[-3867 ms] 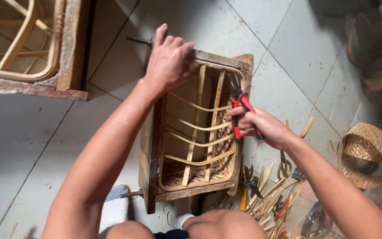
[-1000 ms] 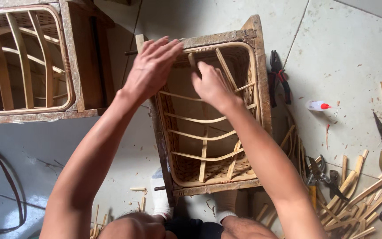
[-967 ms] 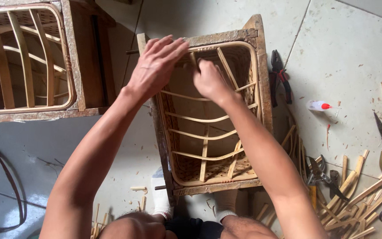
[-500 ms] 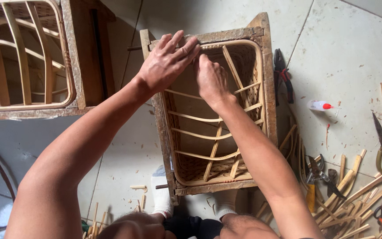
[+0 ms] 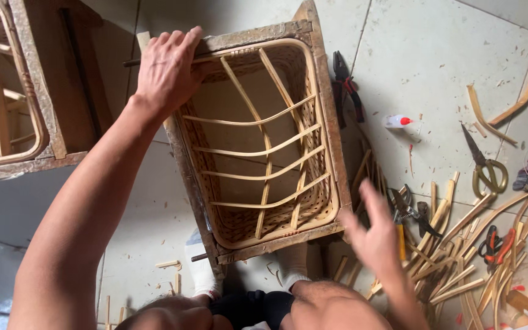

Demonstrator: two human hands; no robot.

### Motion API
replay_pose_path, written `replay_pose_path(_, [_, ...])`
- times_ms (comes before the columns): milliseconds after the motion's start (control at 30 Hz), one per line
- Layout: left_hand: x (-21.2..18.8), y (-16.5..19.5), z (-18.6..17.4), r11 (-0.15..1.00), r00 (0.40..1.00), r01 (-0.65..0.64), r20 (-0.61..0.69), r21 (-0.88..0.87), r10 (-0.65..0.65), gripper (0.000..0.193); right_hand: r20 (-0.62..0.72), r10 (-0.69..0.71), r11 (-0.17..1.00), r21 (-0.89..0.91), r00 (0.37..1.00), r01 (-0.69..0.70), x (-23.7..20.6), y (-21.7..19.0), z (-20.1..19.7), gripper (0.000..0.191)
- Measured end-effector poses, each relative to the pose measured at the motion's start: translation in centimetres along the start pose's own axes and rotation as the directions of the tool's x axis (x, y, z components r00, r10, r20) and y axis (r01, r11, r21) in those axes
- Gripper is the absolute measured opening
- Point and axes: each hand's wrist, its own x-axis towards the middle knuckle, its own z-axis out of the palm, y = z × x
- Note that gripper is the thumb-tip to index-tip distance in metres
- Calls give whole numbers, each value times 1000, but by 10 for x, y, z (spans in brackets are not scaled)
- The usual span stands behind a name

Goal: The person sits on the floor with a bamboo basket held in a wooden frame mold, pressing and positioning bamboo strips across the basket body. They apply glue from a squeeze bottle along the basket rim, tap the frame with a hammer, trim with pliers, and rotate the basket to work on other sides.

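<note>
Wicker basket frame (image 5: 258, 146) on tiled floor (image 5: 435, 55).
Left hand (image 5: 167, 66) grasps frame's far-left top corner; right hand (image 5: 371, 235) released, fingers spread, just right of frame above cane strips (image 5: 459, 256).

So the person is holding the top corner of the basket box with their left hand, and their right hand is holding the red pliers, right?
Not quite. The left hand does grip the top corner of the wooden basket frame, but the head view shows the right hand open and holding nothing. It hovers beside the frame, above the cut cane strips. The red-handled pliers lie on the floor among those strips.
</note>
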Motion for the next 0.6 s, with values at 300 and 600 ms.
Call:
replay_pose_path(300, [14,6,5,996,996,68,59,59,-72,67,81,247,958,128,966,-256,-75,82,65,66])
replay_pose_path(600, [1,21,-18,933,903,354,235,73,-361,64,37,266,959,88,963,-268,-3,112,29,59])
